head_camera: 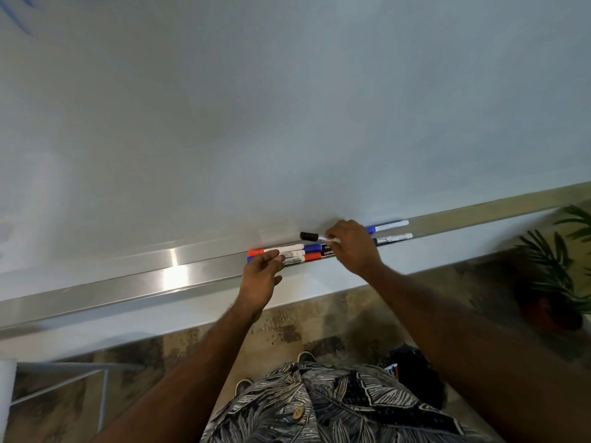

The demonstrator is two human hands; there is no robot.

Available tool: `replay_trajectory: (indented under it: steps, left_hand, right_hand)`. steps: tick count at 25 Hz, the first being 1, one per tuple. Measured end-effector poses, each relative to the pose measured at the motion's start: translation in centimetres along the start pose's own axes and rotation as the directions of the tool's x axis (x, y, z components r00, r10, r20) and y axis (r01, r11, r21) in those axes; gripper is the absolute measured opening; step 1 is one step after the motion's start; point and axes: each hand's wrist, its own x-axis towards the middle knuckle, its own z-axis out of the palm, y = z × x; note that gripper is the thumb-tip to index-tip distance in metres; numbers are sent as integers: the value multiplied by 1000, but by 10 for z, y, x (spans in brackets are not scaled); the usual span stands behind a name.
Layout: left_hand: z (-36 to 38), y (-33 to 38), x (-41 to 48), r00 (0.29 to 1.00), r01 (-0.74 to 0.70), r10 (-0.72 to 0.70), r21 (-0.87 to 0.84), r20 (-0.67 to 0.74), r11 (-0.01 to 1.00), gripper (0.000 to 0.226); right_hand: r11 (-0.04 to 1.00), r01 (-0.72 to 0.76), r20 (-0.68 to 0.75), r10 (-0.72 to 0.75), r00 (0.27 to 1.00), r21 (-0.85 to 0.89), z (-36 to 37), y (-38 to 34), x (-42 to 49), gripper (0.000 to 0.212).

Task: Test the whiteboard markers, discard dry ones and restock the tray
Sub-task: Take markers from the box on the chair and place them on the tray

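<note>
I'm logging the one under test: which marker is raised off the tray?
The black-capped marker pinched in the right hand, cap pointing left; the red- and blue-capped markers lie flat in the tray.
</note>
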Motion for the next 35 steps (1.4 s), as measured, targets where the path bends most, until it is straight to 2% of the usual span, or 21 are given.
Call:
replay_trajectory:
  steps: [3, 6, 16, 24, 29, 32, 35]
  left_hand:
    - [1, -1, 0, 1000, -24, 24, 51, -5, 998, 23]
    - [-2, -2, -1, 998, -48, 51, 94, -27, 994, 16]
    - [-9, 0, 1, 993, -78, 91, 147, -78, 986, 14]
    - [-13, 10, 2, 982, -136, 160, 210, -100, 968, 19]
    - [-18, 12, 2, 974, -162, 193, 225, -121, 961, 22]
    - [-24, 12, -4, 950, -212, 282, 383, -136, 899, 23]
    - [-43, 0, -12, 912, -265, 403, 641, -76, 720, 34]
  right_hand:
    - [986, 23, -44, -30, 999, -163, 2, 16, 10, 16]
    - [970, 45, -29, -53, 998, -239, 12, 18, 11, 15]
    - [973, 26, -97, -50, 994, -230, 27, 21, 6, 16]
    - [984, 10, -81, -25, 996, -179, 26, 26, 2, 23]
    - [988, 89, -40, -95, 995, -123, 26, 9, -6, 25]
    - [986, 156, -7, -157, 988, -58, 30, -13, -11, 32]
    - [963, 261, 65, -257, 964, -69, 37, -33, -14, 50]
